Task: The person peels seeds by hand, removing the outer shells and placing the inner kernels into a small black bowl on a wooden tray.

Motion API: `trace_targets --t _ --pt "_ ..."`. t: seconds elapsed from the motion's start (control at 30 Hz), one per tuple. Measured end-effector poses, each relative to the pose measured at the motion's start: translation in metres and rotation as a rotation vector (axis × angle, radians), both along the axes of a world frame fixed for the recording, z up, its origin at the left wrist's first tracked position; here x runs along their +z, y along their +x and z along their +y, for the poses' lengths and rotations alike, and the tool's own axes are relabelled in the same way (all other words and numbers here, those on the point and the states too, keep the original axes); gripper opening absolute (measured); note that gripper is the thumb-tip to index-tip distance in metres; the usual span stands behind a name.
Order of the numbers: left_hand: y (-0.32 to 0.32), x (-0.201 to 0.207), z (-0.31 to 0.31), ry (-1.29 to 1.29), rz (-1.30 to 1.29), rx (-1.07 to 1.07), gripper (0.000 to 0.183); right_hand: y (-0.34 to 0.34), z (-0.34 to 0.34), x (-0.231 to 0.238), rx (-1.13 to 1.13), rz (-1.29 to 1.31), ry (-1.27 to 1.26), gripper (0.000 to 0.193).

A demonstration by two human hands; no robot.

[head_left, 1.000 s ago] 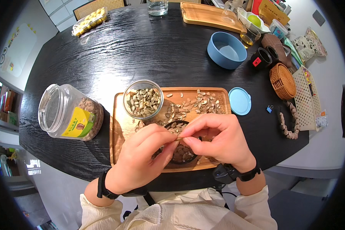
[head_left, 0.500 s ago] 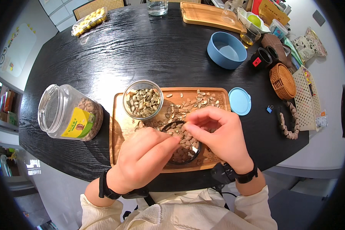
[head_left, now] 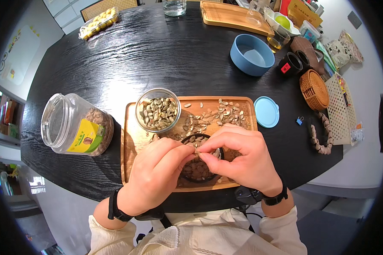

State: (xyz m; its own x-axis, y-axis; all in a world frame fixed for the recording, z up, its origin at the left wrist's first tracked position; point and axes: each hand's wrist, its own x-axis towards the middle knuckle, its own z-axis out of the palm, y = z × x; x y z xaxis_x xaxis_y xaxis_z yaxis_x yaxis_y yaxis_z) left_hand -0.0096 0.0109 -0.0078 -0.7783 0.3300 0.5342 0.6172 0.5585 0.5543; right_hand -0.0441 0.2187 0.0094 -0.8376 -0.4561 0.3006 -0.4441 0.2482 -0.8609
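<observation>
My left hand [head_left: 159, 170] and my right hand [head_left: 240, 155] meet fingertip to fingertip above a dark-rimmed round bowl [head_left: 199, 179] of brown seeds in their shells. Thumbs and forefingers of both hands are pinched together on one small seed [head_left: 197, 151], mostly covered by the fingers. The bowl rests on a wooden tray [head_left: 130, 163]. Behind my left hand, at the tray's far left corner, a clear glass bowl [head_left: 139, 120] holds greenish shelled kernels. Loose shells [head_left: 230, 114] lie scattered over the tray's far right part.
Left of the tray lies a clear plastic jar [head_left: 78, 129] part-filled with seeds. To the right are a light blue lid [head_left: 267, 112] and a wicker container [head_left: 314, 90]. A blue bowl [head_left: 252, 57], dark cups [head_left: 290, 64] and another wooden tray [head_left: 230, 19] stand farther back.
My right hand has come lower and a little left, and my left hand has shifted slightly, so the fingertips now touch at one seed; earlier they were apart.
</observation>
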Motion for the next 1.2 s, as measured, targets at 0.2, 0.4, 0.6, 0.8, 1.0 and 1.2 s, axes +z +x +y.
trace_targets --t 0.2,0.4,0.6,0.8,1.0,1.2 --pt "0.0 0.003 0.001 0.115 -0.125 -0.047 0.024 -0.001 0.001 0.0 0.012 -0.009 -0.015 0.014" --pt "0.0 0.006 0.002 0.106 -0.114 -0.008 0.026 0.0 -0.001 0.001 0.006 0.057 -0.004 0.013" --pt "0.005 0.009 0.0 -0.004 -0.087 0.031 0.031 0.003 -0.007 -0.002 -0.023 0.15 0.024 0.014" --pt "0.009 0.006 0.002 0.025 -0.097 0.079 0.033 0.006 -0.011 -0.002 -0.032 0.171 0.086 0.017" --pt "0.001 0.001 -0.003 0.087 -0.09 0.1 0.031 0.005 -0.008 -0.003 -0.059 0.096 0.015 0.016" --pt "0.0 0.006 -0.002 0.267 -0.28 -0.047 0.02 0.006 -0.008 0.001 -0.072 -0.042 -0.029 0.014"
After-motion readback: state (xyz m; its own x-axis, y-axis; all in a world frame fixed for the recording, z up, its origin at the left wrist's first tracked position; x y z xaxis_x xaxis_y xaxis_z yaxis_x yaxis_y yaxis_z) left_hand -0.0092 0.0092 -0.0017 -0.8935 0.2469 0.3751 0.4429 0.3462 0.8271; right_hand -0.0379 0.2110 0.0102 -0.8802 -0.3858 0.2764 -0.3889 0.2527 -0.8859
